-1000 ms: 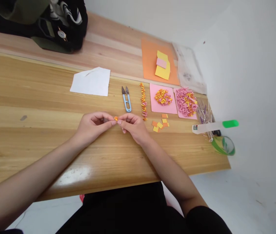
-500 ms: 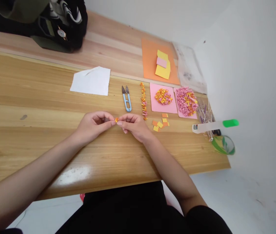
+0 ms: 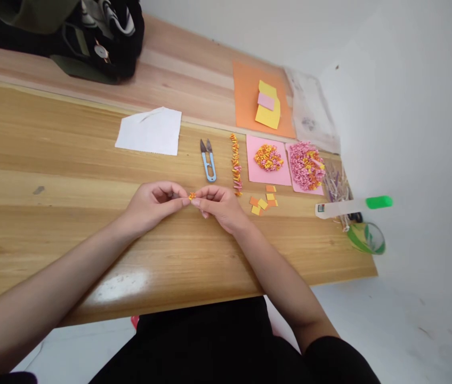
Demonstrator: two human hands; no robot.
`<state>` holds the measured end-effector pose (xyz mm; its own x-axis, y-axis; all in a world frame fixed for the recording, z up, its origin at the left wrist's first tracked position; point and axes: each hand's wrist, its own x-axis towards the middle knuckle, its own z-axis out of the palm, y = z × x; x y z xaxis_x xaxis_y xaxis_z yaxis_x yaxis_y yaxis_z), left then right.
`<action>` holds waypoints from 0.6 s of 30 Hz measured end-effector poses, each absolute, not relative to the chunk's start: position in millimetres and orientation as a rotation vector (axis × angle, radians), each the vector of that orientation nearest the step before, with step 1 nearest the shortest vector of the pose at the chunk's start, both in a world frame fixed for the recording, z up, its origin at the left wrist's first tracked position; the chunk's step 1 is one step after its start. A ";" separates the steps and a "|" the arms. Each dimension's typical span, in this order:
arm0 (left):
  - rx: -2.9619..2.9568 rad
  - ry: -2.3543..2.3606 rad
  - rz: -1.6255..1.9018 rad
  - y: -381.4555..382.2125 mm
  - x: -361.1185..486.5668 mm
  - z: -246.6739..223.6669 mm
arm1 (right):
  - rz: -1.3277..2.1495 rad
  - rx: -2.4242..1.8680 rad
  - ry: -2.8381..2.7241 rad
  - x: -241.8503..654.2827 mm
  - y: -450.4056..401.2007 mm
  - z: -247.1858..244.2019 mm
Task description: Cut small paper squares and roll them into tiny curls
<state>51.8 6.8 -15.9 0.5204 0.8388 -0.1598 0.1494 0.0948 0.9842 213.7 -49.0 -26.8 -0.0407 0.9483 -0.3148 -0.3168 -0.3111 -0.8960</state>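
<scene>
Between the fingertips of both hands is a tiny orange and yellow piece (image 3: 192, 196), too small to make out in detail. My left hand (image 3: 158, 205) pinches it from the left, thumb against forefinger. From the other side my right hand (image 3: 220, 207) pinches it too. Just beyond the fingers lie blue thread snips (image 3: 209, 161), blades pointing away. A row of small orange, yellow and pink pieces (image 3: 236, 165) runs beside the right hand. Small orange and yellow paper rectangles (image 3: 263, 202) lie to the right of that hand.
Pink paper squares (image 3: 252, 173) bear a small heap (image 3: 268, 158) and a larger heap (image 3: 306, 165) of coloured pieces. A white sheet (image 3: 150, 133), orange paper (image 3: 244, 101), a glue bottle (image 3: 340, 208), a green-patterned cup (image 3: 365, 238) and a dark bag (image 3: 126, 58) surround the work area.
Almost nothing differs. Both hands keep their pinch on the tiny piece, which shows slightly turned between the fingertips; the view has shifted a little.
</scene>
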 end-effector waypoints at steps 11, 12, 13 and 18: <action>1.373 0.928 0.606 6.2 51.2 -15.9 | 1.528 -1.182 -0.831 212.8 -50.1 -27.9; 1.376 0.926 0.605 6.1 51.2 -15.7 | 1.529 -1.178 -0.837 212.8 -50.2 -28.2; 1.379 0.924 0.604 6.1 51.2 -15.4 | 1.529 -1.173 -0.840 212.7 -50.2 -28.5; 1.369 0.925 0.599 5.8 52.1 -13.6 | 1.538 -1.155 -0.843 213.2 -50.0 -29.6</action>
<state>52.1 5.8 -13.6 0.5335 0.8212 -0.2024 0.1509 0.1431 0.9781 213.2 -50.0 -29.6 -0.0499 0.9644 -0.2598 -0.3001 -0.2626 -0.9170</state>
